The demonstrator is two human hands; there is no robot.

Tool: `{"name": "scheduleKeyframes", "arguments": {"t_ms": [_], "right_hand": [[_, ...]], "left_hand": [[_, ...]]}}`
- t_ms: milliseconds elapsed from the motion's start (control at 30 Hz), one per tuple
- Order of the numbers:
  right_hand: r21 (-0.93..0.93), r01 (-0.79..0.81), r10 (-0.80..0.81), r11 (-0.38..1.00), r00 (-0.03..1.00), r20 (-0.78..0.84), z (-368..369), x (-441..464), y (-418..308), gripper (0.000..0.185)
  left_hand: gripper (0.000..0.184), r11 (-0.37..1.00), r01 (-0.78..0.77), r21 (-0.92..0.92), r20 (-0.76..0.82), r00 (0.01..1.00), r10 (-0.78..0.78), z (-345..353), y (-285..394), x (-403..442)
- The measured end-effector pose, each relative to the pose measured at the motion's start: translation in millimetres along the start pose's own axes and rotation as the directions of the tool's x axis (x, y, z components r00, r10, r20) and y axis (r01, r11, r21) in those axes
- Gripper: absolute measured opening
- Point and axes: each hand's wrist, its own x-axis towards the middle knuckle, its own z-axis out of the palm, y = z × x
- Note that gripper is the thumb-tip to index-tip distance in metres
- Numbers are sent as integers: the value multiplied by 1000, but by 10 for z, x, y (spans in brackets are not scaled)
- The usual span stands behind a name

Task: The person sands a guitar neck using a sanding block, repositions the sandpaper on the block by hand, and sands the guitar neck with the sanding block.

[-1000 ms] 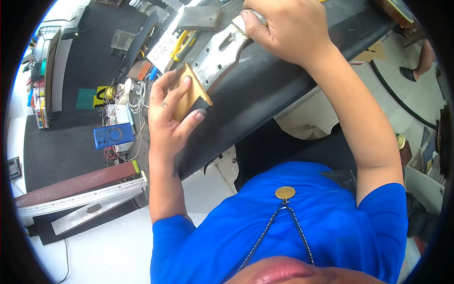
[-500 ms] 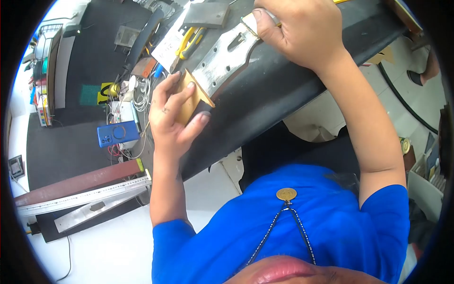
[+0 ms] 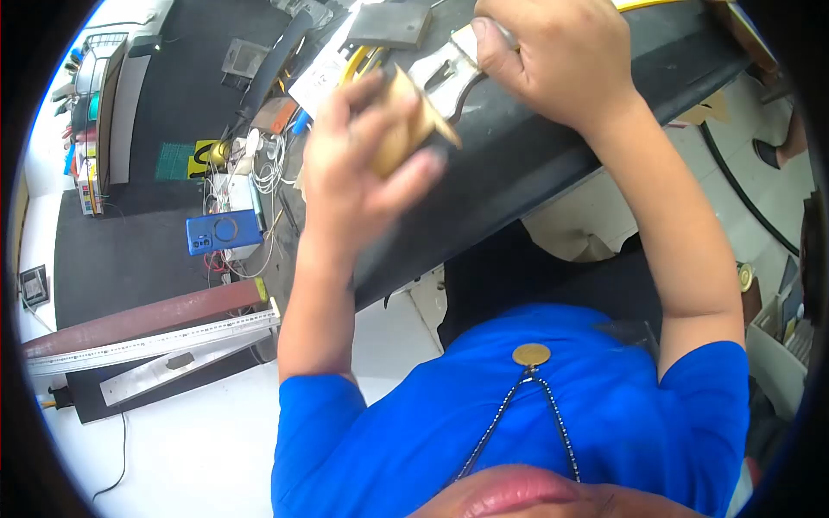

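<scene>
My left hand, blurred, is closed on a tan block with a dark patch at its lower corner. The block lies over the near part of a silvery metal plate with a slot in it. At the plate's far end my right hand is closed around its end, thumb on top; the grip's underside is hidden. Plate and block are over the black bench. Yellow-handled pliers lie just beyond my left hand, partly covered by it.
Beyond the plate lies a grey block. Cables and a blue phone are at the left, above a long ruler and a flat metal bar. Another person's foot shows at the right.
My left hand has slid the tan block up and to the right along the plate, covering its near part. My right hand keeps its hold, slightly farther right in view.
</scene>
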Motion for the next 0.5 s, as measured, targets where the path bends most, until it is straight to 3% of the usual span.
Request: {"name": "scheduleKeyframes", "arguments": {"t_ms": [100, 167, 233, 267, 367, 400, 433, 500], "right_hand": [[46, -16, 16, 999, 1000, -5, -10, 12, 29, 24], [22, -8, 9, 1000, 1000, -22, -13, 26, 37, 24], [1, -4, 5, 1000, 1000, -30, 24, 11, 0, 23], [7, -9, 10, 1000, 1000, -11, 21, 9, -24, 23], [16, -8, 8, 1000, 1000, 9, -36, 31, 29, 23], [21, -12, 12, 1000, 1000, -4, -31, 35, 39, 23], [38, -14, 14, 999, 1000, -6, -21, 29, 27, 22], [39, -11, 12, 999, 1000, -17, 31, 2, -40, 22]], "left_hand": [[57, 995, 36, -93, 3, 999, -35, -107, -255, -348], [55, 991, 132, -33, -17, 991, -132, -90, -466, -245], [53, 992, 113, -64, -51, 992, -116, 20, -192, 11], [52, 998, 48, 40, -9, 999, -48, -13, -18, 16], [56, 996, 42, -75, 16, 999, -41, -123, -171, -422], [58, 974, 107, -201, -51, 991, -120, -108, -227, -381], [56, 990, 117, -72, -12, 993, -119, -157, -323, -305], [54, 982, 189, -9, -9, 982, -189, -84, -225, -104]]}}
